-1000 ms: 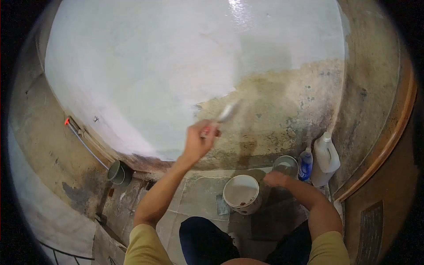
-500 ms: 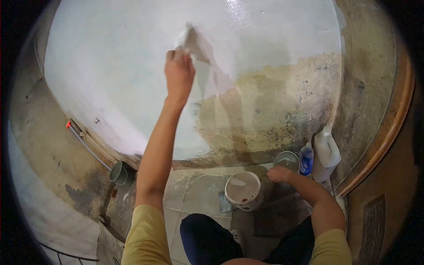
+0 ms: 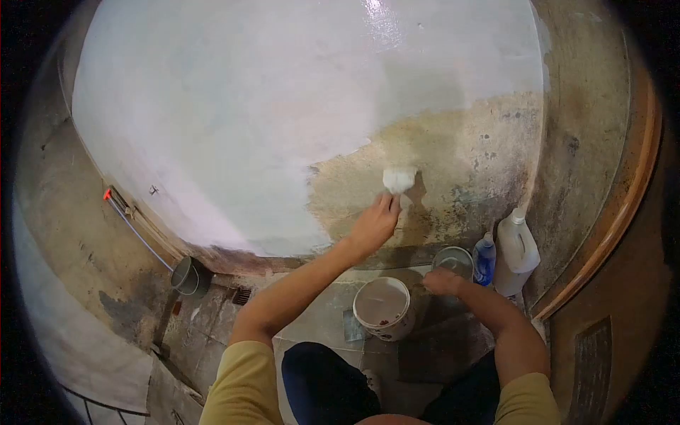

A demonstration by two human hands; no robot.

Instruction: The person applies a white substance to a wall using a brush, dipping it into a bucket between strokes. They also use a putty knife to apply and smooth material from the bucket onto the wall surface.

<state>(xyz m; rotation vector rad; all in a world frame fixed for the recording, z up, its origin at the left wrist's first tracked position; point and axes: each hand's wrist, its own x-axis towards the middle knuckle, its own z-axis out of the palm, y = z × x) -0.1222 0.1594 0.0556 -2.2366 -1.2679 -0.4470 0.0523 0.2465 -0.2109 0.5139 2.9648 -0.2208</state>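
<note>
My left hand [image 3: 375,225] is closed around the handle of a wide paintbrush [image 3: 399,178]. Its head is coated white and is held up in front of the bare, stained patch of wall [image 3: 460,159]; whether it touches is hard to tell. White paint covers the wall [image 3: 234,127] above and to the left of that patch. My right hand [image 3: 442,282] is closed low down, in front of a grey round container [image 3: 457,261]; what its fingers hold, if anything, is hidden. Left of it on the floor stands a white bucket [image 3: 361,322] with pale liquid inside.
A blue bottle [image 3: 484,261] and a large white jug [image 3: 516,248] stand at the wall's right corner. At left are a dark bucket [image 3: 195,280] and a stick with an orange end [image 3: 108,194]. A floor drain [image 3: 242,295] lies near the wall's foot.
My left hand has come down and to the right with the paintbrush, from the white-painted area to in front of the bare patch. My right hand has stayed nearly in place.
</note>
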